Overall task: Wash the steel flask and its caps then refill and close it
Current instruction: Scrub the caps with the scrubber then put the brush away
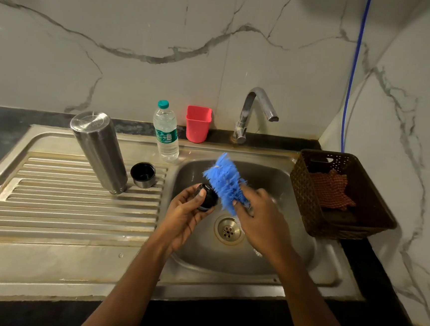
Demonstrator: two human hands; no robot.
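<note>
Head view: left hand [185,213] grips one cap [210,197], right hand [262,219] one brush [224,179]; second cap [143,175] beside flask [98,150].

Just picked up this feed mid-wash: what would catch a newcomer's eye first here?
The bright blue brush, gripped by the right hand over the sink, meets a small black cap held in the left hand. Left of them, the steel flask stands upside down on the drainboard, an open cup cap beside it.

We are seeing the drainboard [61,209] carrying the upturned flask [98,150] and a cap [143,175]; the counter [380,276] is bearing a basket [307,194].
</note>
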